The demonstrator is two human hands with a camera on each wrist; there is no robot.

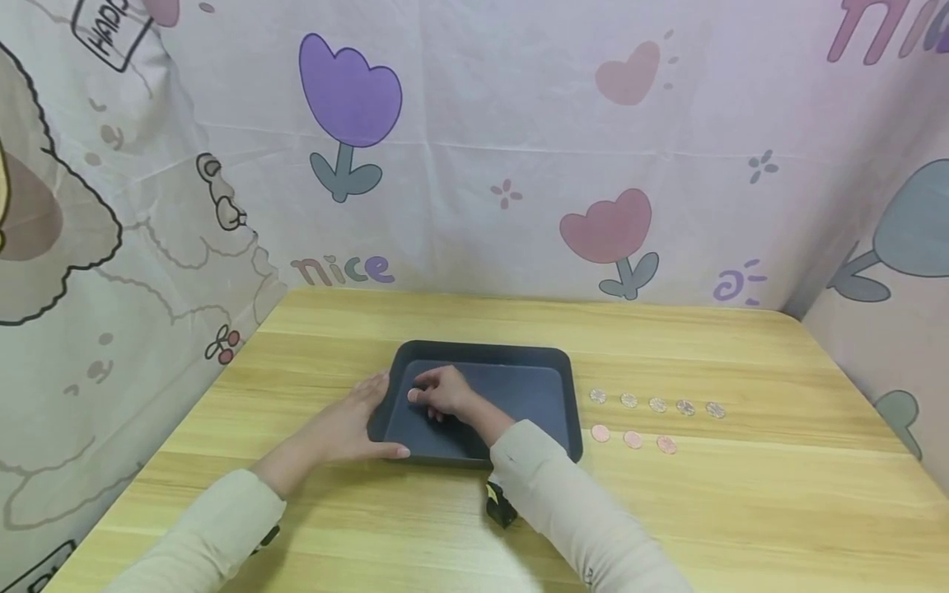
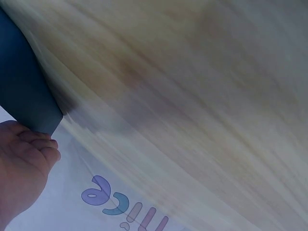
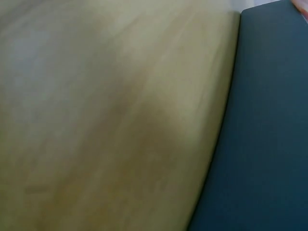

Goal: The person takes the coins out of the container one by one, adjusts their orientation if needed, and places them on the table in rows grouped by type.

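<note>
A dark rectangular baking tray [image 1: 519, 354] sits on the table. My left hand [image 1: 348, 428] rests at its near left corner in the head view, fingers along the left wall and thumb against the front wall. The left wrist view has that hand [image 2: 24, 163] touching the tray's outer wall [image 2: 29, 82]. Over the tray's left part, my right hand [image 1: 445, 391] pinches a copper-coloured coin [image 1: 413, 396] between thumb and finger. In the right wrist view the tray wall [image 3: 264, 120] fills the right side, and fingertips [image 3: 302, 4] show at the top corner.
Right of the tray, several silver coins [image 1: 657, 405] lie in a row, with 3 copper-coloured coins [image 1: 633, 440] in a row nearer me. A small black device [image 1: 500, 506] shows beneath my right sleeve. A patterned cloth [image 1: 474, 165] hangs behind the wooden table [image 1: 741, 511].
</note>
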